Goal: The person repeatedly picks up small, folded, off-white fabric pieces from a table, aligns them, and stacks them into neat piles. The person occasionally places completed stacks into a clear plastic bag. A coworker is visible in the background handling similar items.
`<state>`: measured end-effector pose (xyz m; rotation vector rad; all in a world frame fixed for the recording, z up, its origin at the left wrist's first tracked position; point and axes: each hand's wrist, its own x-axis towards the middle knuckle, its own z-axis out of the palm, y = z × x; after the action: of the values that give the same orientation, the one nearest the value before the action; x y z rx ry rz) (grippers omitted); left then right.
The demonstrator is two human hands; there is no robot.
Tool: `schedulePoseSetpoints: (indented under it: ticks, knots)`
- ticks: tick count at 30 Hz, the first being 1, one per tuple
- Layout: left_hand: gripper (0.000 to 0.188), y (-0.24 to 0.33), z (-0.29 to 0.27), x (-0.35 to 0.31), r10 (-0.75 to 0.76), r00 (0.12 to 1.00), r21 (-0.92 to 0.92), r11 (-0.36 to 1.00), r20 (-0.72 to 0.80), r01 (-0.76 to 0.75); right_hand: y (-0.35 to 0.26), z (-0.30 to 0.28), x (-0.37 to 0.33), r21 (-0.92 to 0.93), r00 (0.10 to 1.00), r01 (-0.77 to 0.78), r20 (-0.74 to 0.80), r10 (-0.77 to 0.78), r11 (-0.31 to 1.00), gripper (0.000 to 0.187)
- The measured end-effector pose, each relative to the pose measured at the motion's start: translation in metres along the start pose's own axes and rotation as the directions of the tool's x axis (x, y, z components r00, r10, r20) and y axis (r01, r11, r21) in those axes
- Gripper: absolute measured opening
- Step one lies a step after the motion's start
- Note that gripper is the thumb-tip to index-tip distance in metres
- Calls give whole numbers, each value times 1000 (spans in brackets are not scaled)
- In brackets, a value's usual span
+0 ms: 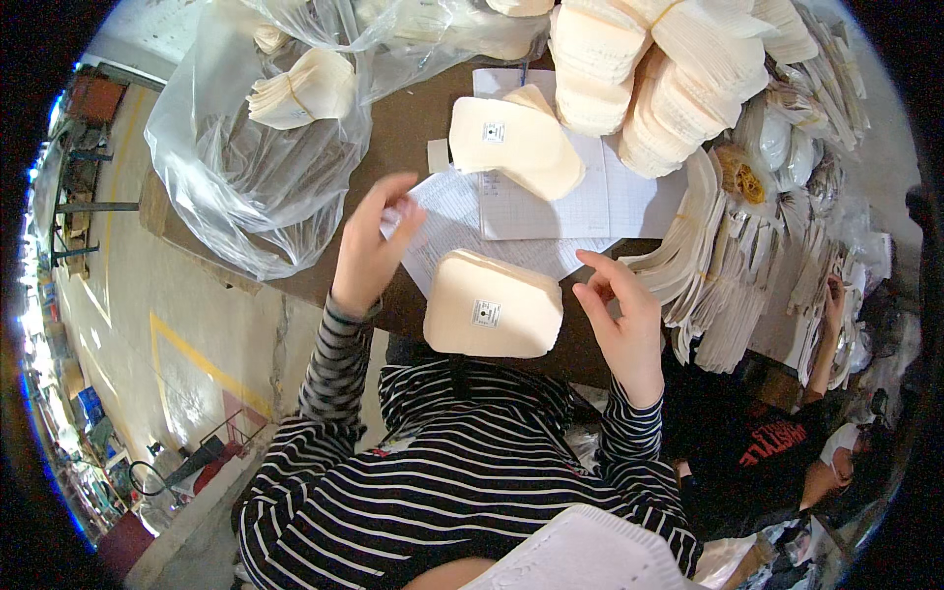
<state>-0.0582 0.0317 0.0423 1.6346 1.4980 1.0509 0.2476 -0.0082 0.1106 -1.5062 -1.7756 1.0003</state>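
A cream stack of flat, round-cornered pieces lies near the table's front edge, with a small printed label on the top piece. To its left, my left hand is raised, thumb and fingers apart, slightly blurred; pale paper shows in the gap between them. On the other side my right hand hovers near the stack's right edge, index finger and thumb spread, nothing between them. Farther back, a few similar cream pieces overlap on an open ruled notebook. The top one also bears a label.
A clear plastic bag holds a banded cream bundle at the left. Large cream stacks stand at the back right. Rows of grey-beige bundles and yellow rubber bands lie at right, where another person in black sits.
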Motion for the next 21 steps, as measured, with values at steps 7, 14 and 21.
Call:
schedulePoseSetpoints:
  ticks: [7, 14, 21]
  knots:
    - [72, -61, 55, 115, -46, 998, 70, 996, -41, 48, -8, 4, -4, -68, 956, 286, 81, -281, 956, 35]
    - [52, -39, 53, 109, 67, 991, 136, 987, 115, -83, 14, 0, -30, 15, 999, 32, -31, -31, 999, 35]
    - [17, 40, 19, 50, 212, 970, -208, 961, 117, -185, 10, -1, -11, -143, 931, 229, -258, -260, 963, 59]
